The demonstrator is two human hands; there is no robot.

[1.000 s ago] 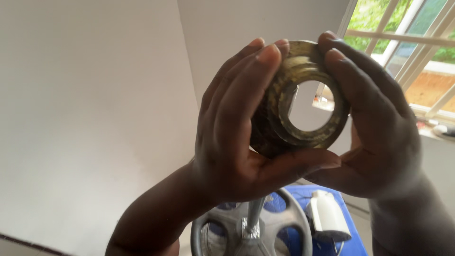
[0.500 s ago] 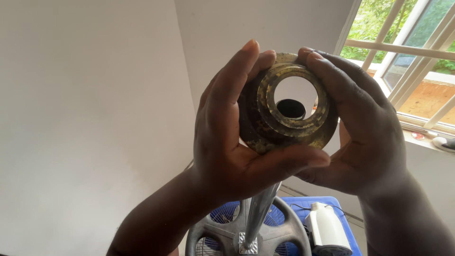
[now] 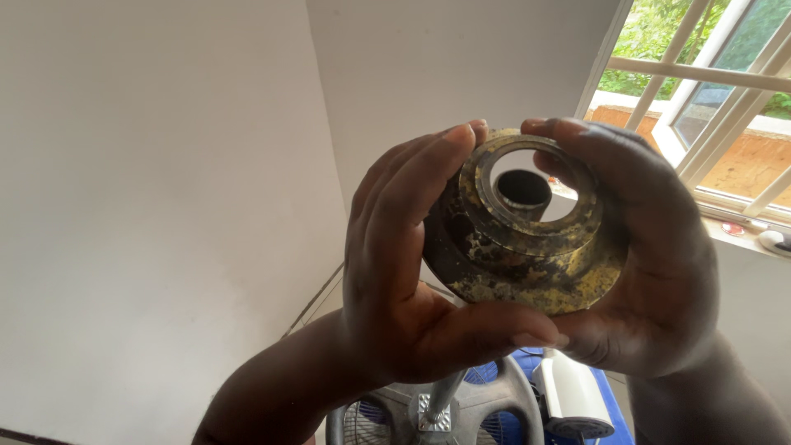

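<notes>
Brass-coloured, tarnished stepped ring (image 3: 527, 247) w/ a dark tube showing thru its centre hole, held up at chest height btwn both hands: left hand (image 3: 412, 272) fingers wrapped over its left rim, thumb under; right hand (image 3: 651, 264) clamped round the right side. Hands block most of a grey fan guard (image 3: 486, 412), white cylinder (image 3: 573, 395) below; window (image 3: 709, 82) upper right.

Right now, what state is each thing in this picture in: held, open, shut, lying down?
Metal ring part: held up in both hands, tilted, tarnished and patchy, hollow through the middle.
Left hand: closed around the part's left side, thumb under its rim.
Right hand: cupped around the part's right side.
Fan: below the hands, blades not visibly turning.
Window: cannot tell whether it is open or shut.
</notes>
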